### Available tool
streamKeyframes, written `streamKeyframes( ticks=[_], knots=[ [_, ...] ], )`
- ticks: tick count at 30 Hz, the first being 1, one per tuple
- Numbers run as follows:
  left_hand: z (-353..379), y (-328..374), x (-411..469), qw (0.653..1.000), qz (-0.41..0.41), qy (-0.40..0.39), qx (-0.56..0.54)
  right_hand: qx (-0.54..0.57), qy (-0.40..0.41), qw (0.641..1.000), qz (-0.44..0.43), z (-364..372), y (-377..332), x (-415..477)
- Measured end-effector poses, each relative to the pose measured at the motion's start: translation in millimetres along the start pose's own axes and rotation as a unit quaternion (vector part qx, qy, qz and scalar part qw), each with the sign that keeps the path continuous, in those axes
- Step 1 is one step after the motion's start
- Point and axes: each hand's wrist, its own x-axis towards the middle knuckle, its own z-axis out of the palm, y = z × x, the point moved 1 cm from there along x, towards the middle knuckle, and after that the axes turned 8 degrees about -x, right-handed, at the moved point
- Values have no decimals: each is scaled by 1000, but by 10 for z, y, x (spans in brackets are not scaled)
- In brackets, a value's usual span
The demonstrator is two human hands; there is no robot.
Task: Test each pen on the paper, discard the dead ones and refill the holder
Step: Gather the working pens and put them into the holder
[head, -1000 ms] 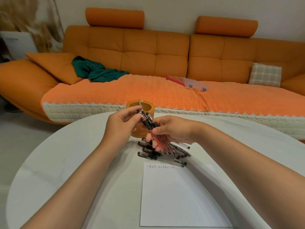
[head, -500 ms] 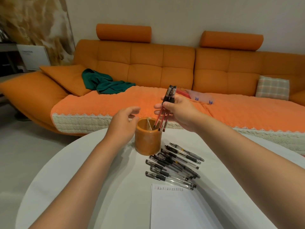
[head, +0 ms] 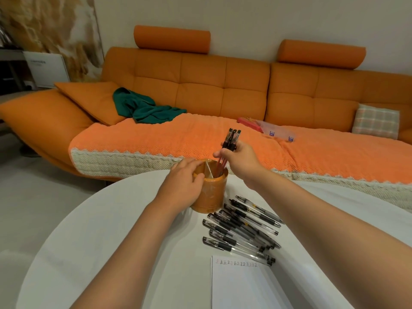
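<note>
Head view: left hand [head: 180, 186] grips the holder [head: 210, 196] at nine o'clock, right hand [head: 242, 160] clutches red pens [head: 231, 139], tips inside it.

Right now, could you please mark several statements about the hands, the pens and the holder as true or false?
1. The right hand holds a bundle of red pens whose lower ends dip into the orange holder. True.
2. The left hand lies flat on the paper. False: it grips the side of the holder near its rim.
3. A row of black pens lies on the table between the holder and the paper. True.
4. The paper is blank. False: a line of small test marks runs along its top edge.
5. The holder lies on its side. False: it stands upright on the table.
</note>
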Motion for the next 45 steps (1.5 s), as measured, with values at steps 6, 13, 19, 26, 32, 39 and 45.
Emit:
streamKeyframes(
  ticks=[6, 13, 19, 26, 32, 39, 45],
  knots=[
    [43, -13, -26, 999, 11, -24, 28, -131, -45, 990, 40, 25, 116, 25],
    [71, -12, 2, 1000, 19, -9, 14, -183, -96, 978, 44, 21, 81, 11],
    [75, -16, -8, 999, 29, 2, 14, -132, -74, 988, -6, -55, 203, 6],
    [82, -4, -40, 999, 38, 1, 33, -156, -76, 985, -22, -129, 247, -58],
    [57, 142, -213, 979, 154, 118, 62, -205, -50, 977, -30, -351, 295, -296],
    [164, 185, -545, 980, 177, -61, 67, -341, -227, 910, -52, -464, 439, -885],
    [252, -8, -760, 957, 94, -207, 180, -467, -258, 838, -113, -383, 579, -1238]
  ],
)
